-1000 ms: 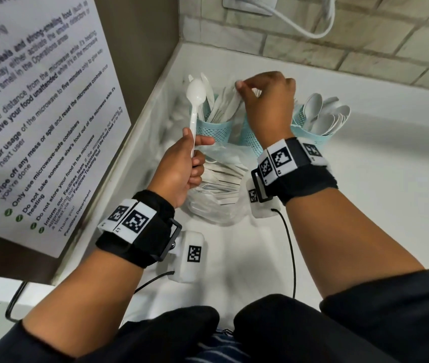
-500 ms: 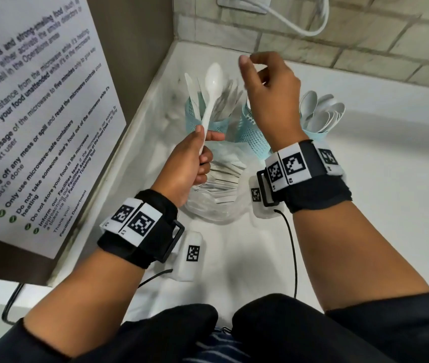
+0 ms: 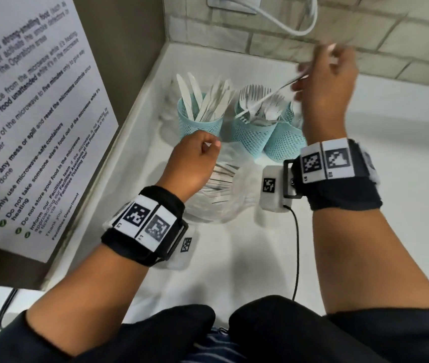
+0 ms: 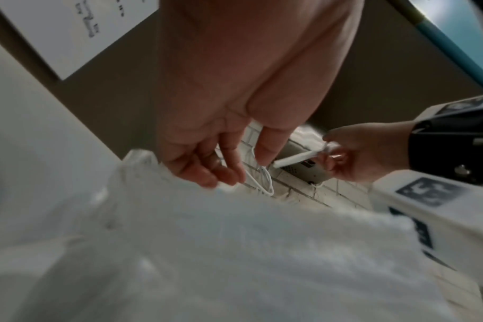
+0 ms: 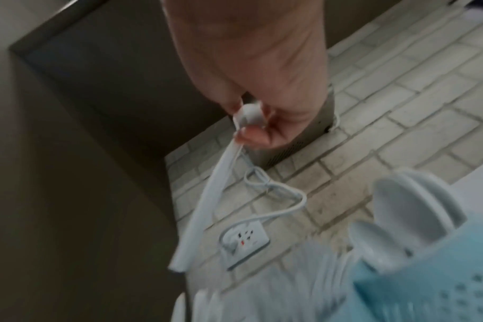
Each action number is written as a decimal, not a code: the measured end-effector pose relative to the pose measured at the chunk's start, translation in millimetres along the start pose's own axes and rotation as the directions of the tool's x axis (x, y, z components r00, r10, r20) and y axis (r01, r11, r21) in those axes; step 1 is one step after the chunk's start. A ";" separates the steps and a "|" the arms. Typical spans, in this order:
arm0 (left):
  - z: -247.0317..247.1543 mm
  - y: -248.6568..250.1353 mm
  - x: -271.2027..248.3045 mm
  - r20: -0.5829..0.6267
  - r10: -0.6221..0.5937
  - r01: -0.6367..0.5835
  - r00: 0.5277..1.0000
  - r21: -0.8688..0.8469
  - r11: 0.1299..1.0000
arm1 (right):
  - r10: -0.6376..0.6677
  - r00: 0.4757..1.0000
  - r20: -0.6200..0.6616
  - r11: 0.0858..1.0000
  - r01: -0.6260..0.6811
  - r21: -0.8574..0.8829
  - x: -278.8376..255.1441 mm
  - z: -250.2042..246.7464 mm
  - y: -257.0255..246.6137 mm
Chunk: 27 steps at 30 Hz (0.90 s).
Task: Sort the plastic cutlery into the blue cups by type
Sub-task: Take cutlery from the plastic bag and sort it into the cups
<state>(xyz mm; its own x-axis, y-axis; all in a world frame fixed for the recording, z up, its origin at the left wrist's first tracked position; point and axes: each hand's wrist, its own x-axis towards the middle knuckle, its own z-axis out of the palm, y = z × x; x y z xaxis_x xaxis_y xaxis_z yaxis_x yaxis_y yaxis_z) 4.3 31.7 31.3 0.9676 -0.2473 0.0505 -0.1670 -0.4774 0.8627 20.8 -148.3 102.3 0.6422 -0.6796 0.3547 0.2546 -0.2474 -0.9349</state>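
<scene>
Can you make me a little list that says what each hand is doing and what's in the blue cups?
left hand: holds nothing, fingers loosely curled over the clear plastic bag
right hand: pinches a white plastic spoon by its bowl end
left blue cup: knives
middle blue cup: forks
right blue cup: spoons

A big white paper sign [image 3: 25, 106] with black words hangs on the brown wall, a white power socket [image 5: 244, 241] with a looping white cord [image 3: 289, 24] sits on the pale brick wall [image 3: 404, 43], above the white counter [image 3: 404, 142]
</scene>
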 end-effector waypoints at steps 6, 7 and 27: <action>-6.7 -10.6 4.0 -0.079 0.003 0.029 0.997 0.407 0.913 | -0.396 0.852 -0.342 0.916 0.340 -0.214 20.4 -35.8 -1.1; -7.5 -12.1 3.7 -0.059 -0.045 0.066 0.997 0.427 0.902 | -0.411 0.847 -0.337 0.907 0.342 -0.246 22.1 -39.4 3.4; -8.9 -21.1 5.0 0.043 -0.163 0.151 0.986 0.206 0.967 | 0.042 0.988 0.149 0.572 0.098 -0.815 6.8 -44.6 82.0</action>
<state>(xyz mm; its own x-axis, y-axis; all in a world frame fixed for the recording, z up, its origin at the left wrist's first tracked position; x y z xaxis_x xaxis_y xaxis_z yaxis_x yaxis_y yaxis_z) 14.4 48.1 17.9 0.9729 -0.2020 -0.1125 -0.0542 -0.6725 0.7381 13.8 -204.0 27.4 0.7530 -0.5789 0.3129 -0.3803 -0.7709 -0.5110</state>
